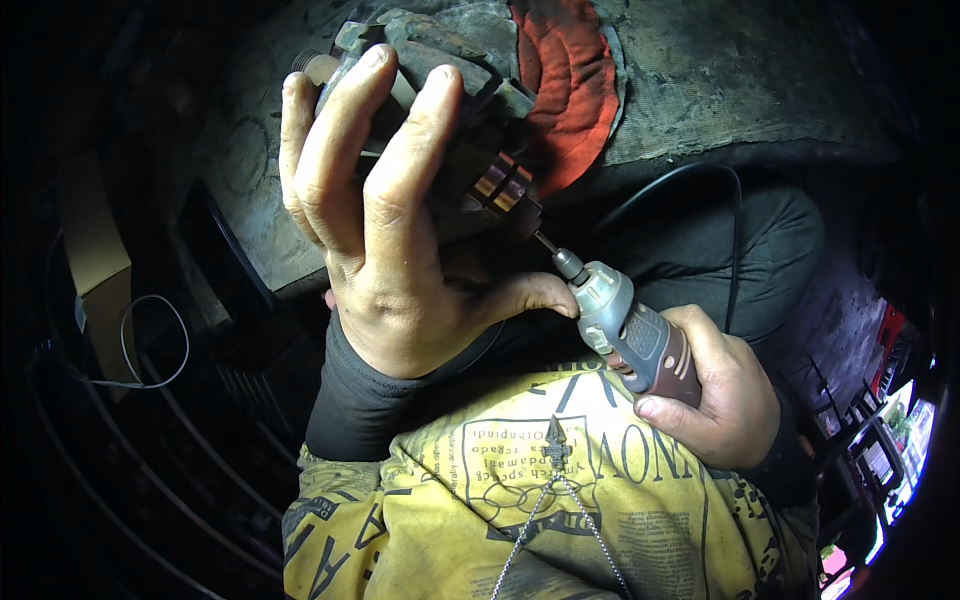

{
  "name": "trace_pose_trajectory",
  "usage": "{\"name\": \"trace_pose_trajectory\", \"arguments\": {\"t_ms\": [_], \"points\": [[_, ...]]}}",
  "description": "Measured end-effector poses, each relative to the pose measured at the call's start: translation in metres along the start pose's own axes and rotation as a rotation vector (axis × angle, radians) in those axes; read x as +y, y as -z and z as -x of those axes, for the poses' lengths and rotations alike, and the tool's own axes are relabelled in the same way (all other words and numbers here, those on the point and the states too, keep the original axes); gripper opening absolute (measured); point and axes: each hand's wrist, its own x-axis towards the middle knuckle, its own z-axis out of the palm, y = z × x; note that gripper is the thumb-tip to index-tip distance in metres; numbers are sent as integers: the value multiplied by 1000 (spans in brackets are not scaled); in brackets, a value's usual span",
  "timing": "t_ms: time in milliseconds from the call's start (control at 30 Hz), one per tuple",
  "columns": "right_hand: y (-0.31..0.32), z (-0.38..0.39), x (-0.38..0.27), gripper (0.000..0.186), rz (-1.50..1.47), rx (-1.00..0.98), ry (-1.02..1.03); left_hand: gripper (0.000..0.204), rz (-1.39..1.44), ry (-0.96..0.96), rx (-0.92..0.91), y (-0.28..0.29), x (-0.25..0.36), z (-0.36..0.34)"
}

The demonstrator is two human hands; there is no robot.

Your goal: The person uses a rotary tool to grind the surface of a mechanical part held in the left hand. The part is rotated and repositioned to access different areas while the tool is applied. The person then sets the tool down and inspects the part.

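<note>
My right hand point(727, 392) is wrapped round the body of a grey and brown rotary tool point(652, 350), which points up and to the left. From the tool's nose a thin shaft reaches to a shiny copper-coloured ringed cylinder point(503, 186); whether its tip is inside the cylinder's dark end, I cannot tell. My left hand point(375, 230) has its fingers stretched out and spread in front of a dark metal vise-like block point(425, 45). Its thumb rests against the tool's nose. Most of the block is hidden behind those fingers.
A worn grey-green mat point(720, 80) covers the bench, with a stitched red cloth pad point(575, 90) on it. The black cord point(738, 240) loops over my dark-trousered leg. At the left stand a cardboard piece point(100, 280) and a thin white cable point(155, 298).
</note>
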Motion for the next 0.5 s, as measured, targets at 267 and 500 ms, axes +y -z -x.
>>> {"name": "trace_pose_trajectory", "arguments": {"t_ms": [267, 500], "points": [[-6, -1, 6, 50, 21, 61, 52, 129, -11, -2, 1, -1, 1, -1], [-10, 0, 11, 52, -47, 144, 121, 129, -12, -15, 49, -5, 0, 0]]}}
